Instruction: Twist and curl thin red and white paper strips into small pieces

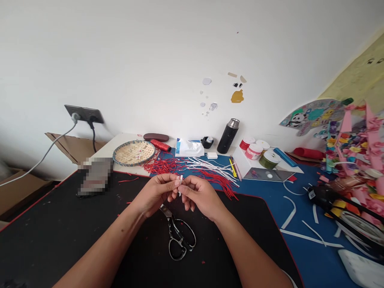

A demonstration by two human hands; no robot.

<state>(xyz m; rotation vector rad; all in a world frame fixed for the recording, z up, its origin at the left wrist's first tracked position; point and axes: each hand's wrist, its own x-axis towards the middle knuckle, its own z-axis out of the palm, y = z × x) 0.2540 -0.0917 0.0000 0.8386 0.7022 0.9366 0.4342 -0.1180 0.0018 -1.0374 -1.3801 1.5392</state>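
Note:
Fingertips of my left hand (159, 192) and my right hand (201, 194) meet over the black mat, both closed in a pinch on a small white strip (181, 181). The strip stands roughly upright between them; its middle is partly covered by my thumbs. Below my hands lies a pair of scissors (177, 236) with worn black handles, its blade tips hidden behind my left hand. Just beyond my hands are a heap of red cords (163, 165) and a bundle of white cords (210, 165), with more red cords (225, 184) to the right.
A woven basket (133, 154), red thread spool (160, 145), tissue pack (189, 148) and black thermos (228, 136) stand along the wall. Ribbon rolls (269, 159) rest on a white box. White paper strips (310, 238), a black lamp-like object (348, 220) and colourful paper crafts (372, 160) occupy the right.

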